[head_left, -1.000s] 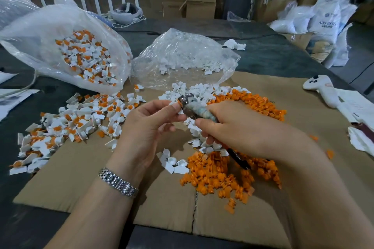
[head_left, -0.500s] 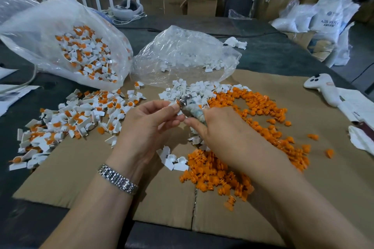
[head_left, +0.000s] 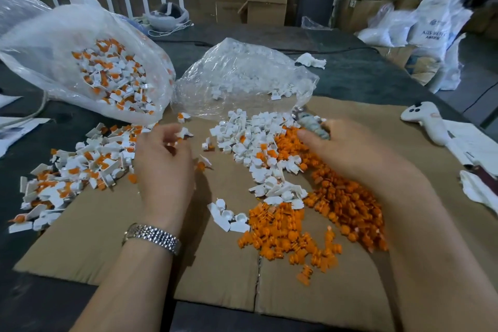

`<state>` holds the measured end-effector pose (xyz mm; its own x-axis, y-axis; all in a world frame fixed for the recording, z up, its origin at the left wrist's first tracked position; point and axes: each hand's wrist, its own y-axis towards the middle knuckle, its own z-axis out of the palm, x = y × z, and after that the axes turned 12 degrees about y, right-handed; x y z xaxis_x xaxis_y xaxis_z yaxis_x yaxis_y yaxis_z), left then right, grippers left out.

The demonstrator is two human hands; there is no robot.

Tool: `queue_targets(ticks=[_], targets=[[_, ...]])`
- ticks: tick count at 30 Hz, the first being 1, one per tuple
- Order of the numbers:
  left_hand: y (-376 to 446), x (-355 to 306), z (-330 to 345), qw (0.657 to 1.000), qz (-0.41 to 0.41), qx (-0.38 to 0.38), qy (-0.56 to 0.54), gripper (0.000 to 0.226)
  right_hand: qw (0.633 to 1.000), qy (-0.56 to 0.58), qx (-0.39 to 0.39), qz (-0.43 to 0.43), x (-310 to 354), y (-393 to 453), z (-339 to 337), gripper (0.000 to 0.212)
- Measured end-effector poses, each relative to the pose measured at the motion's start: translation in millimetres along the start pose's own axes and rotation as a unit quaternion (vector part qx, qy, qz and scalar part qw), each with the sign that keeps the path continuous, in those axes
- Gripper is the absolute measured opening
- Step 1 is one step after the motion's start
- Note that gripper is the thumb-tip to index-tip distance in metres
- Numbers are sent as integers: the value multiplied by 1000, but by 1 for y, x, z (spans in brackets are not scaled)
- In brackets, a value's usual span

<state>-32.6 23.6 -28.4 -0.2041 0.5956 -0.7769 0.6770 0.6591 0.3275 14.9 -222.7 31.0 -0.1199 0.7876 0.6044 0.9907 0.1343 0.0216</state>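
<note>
Tool (head_left: 312,124) in right hand (head_left: 358,156), over orange pieces (head_left: 347,205)

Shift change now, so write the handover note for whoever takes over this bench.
Left hand: fingers curled by the joined pile; too blurred to tell if it holds a piece.
Right hand: grips the tool over the orange plugs.
White caps lie in the middle of the cardboard, between the hands.
Done: joined pile, plus a bag of joined pieces, on the left.
Left: many loose caps and plugs to join.
</note>
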Motion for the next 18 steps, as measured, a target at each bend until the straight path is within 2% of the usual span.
queue_targets(ticks=[2, 4, 6, 9, 12, 18], targets=[[-2, -2, 0, 997, 43, 36, 52, 30, 999, -37, -26, 27, -15, 9, 2, 46], [-9, -8, -2, 984, 127, 116, 38, 25, 995, -77, -48, 42, -27, 12, 8, 45], [-17, -13, -2, 952, 205, 225, 13, 19, 991, -111, -54, 54, -33, 11, 14, 45], [-23, -14, -2, 903, 245, 353, 20, 10, 988, -138, -39, 64, -34, 9, 23, 50], [-25, -12, 5, 898, 254, 350, 82, 19, 983, -168, -39, 66, -31, 8, 27, 64], [-27, -12, 11, 899, 277, 314, 130, 16, 989, -125, -19, 73, -32, 10, 24, 59]])
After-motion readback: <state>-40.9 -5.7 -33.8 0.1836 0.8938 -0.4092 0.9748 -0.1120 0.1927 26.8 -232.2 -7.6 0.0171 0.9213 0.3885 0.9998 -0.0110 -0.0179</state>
